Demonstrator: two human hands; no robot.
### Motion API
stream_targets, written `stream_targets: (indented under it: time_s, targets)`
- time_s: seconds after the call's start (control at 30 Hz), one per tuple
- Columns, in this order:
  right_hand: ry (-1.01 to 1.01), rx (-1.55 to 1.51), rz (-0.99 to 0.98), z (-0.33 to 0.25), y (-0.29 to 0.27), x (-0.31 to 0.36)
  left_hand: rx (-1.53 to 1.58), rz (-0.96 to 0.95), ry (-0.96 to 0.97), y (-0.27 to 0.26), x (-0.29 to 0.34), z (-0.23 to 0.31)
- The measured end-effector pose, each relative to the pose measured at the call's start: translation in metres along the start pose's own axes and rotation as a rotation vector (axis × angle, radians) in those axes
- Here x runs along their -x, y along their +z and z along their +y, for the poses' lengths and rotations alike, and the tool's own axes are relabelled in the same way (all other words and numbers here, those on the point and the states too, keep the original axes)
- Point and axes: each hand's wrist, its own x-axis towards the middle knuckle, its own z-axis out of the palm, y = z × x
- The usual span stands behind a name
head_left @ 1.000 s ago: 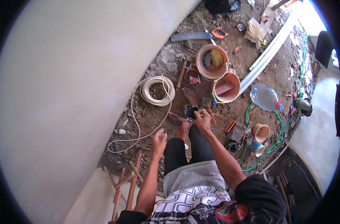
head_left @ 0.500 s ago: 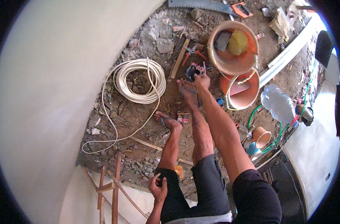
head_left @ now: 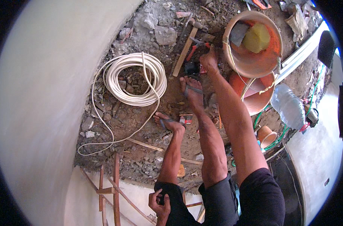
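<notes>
Pliers (head_left: 193, 49) lie just beyond and left of the right hand (head_left: 209, 61), whose fingertip hold I cannot tell; likely stiff, fairly light, best taken by the red handles (head_left: 190, 55); left hand (head_left: 160, 205) loosely curled, empty, well apart

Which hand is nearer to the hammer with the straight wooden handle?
Right. The right hand is close to the hammer, on its right side; the left hand is much farther away, near the lower picture edge, by the black fabric shorts.
</notes>
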Motion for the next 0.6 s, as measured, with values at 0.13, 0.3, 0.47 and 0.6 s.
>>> stream_targets:
  time_s: [0.13,0.3,0.47,0.6]
  targets:
    - [-0.119,0.065,0.156,0.019,0.017,-0.027,-0.009,0.0,-0.004,-0.003,-0.005,0.007]
    - [-0.277,-0.066,-0.073,0.009,-0.005,-0.015,-0.006,0.019,0.049,-0.007,-0.006,0.001]
    - [-0.61,0.173,0.01,-0.047,-0.083,0.037,0.08,-0.042,0.09,-0.002,-0.003,0.002]
    - [-0.714,0.089,0.125,-0.101,-0.175,0.108,0.225,-0.033,0.019,-0.011,0.002,0.019]
